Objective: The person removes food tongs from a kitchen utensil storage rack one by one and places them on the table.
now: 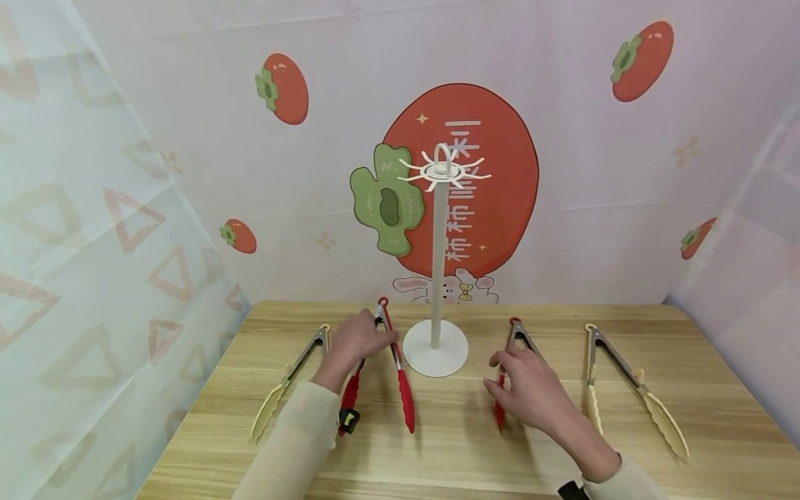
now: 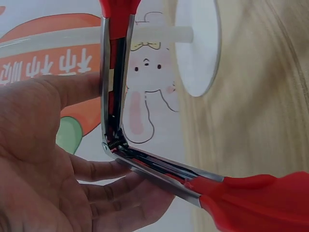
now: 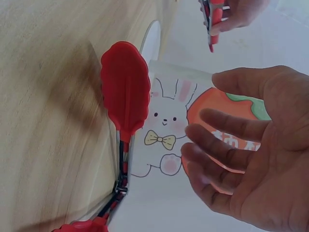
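Note:
My left hand (image 1: pixel 359 342) grips a pair of red-tipped metal tongs (image 1: pixel 406 403), whose arms are spread wide. In the left wrist view, the thumb lies against one metal arm (image 2: pixel 107 72) and the fingers are at the other, near the spring hinge. My right hand (image 1: pixel 531 389) hovers over a second pair of red-tipped tongs (image 1: pixel 501 406), covering part of them in the head view. From the right wrist, its fingers (image 3: pixel 227 125) are loosely bent with nothing between them, and these tongs (image 3: pixel 124 89) lie spread beside the hand.
Between the hands stands a white rack (image 1: pixel 439 264) with a round base (image 1: pixel 435 364) and several hooks at its top. Cream-tipped tongs (image 1: pixel 275 403) lie at the far left, and another cream-tipped pair (image 1: pixel 665 420) at the right. A printed backdrop (image 1: pixel 562 139) rises behind the wooden table (image 1: pixel 450 444).

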